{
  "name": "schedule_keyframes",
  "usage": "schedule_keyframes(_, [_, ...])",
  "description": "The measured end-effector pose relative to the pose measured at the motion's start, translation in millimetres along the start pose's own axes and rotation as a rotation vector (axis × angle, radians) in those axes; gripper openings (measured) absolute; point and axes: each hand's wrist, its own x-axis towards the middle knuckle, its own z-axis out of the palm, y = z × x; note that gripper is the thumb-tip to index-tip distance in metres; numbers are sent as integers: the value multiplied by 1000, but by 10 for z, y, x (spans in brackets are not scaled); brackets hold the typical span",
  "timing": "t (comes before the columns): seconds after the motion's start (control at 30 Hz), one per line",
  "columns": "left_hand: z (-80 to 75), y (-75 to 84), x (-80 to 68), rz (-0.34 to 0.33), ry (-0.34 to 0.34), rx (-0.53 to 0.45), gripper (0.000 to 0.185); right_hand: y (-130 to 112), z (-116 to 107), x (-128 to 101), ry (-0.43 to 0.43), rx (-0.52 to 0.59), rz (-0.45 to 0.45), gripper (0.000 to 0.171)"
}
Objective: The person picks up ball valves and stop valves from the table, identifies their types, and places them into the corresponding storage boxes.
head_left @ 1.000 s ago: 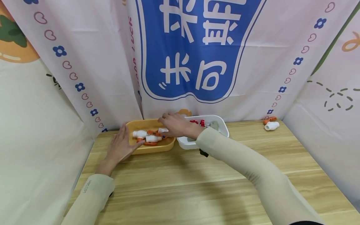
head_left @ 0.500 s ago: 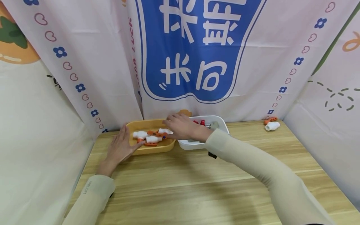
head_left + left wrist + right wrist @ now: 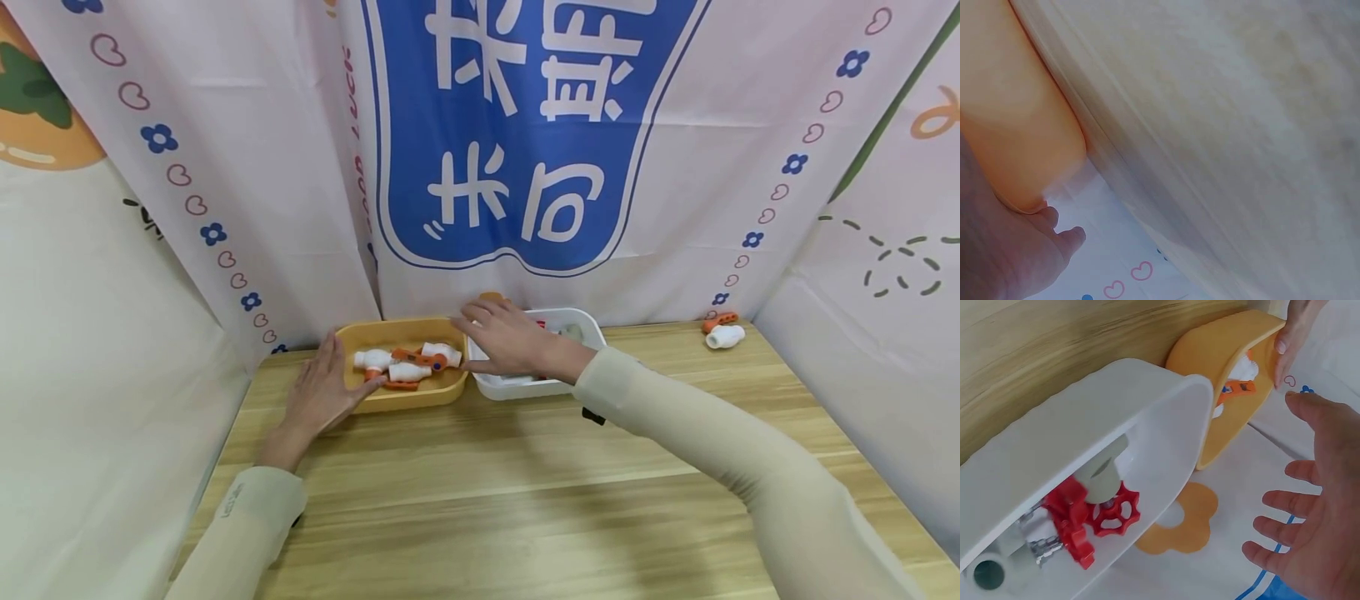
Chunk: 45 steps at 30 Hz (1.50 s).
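A yellow tray [image 3: 397, 395] at the table's back holds several white pipe valves with orange handles [image 3: 408, 363]. My left hand [image 3: 321, 390] rests flat against the tray's left rim, thumb on its front edge; the tray's wall [image 3: 1016, 137] fills the left wrist view. My right hand [image 3: 510, 337] hovers with spread fingers over the white tray [image 3: 525, 387] just right of it, holding nothing. In the right wrist view the white tray [image 3: 1085, 431] holds grey valves with red wheel handles [image 3: 1079, 519], and the open palm [image 3: 1316, 525] is beside it.
One more white valve with an orange handle [image 3: 722, 330] lies at the table's back right corner. Printed cloth panels [image 3: 525, 150] wall in the back and both sides. The wooden tabletop [image 3: 525, 500] stretches toward me.
My right hand has drawn back rightward from over the yellow tray to above the white tray, leaving the valve it was touching in the yellow tray. The left hand has stayed put.
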Motion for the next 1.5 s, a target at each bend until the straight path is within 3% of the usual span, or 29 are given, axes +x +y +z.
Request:
schedule_keyframes(0.27, [11,-5,1,2,1,1,123,65,41,-170,4,-20,2,85])
schedule_keyframes(0.7, [23,-10,2,-3,1,5,123,194,69,-439,-60,57,77,90])
schedule_keyframes(1.17, [16,-10,-7,-7,-7,4,123,393,156,-749,2,71,73,90])
schedule_keyframes(1.5, [-2,9,-1,-10,-17,-2,123,529,126,-977,20,110,129,91])
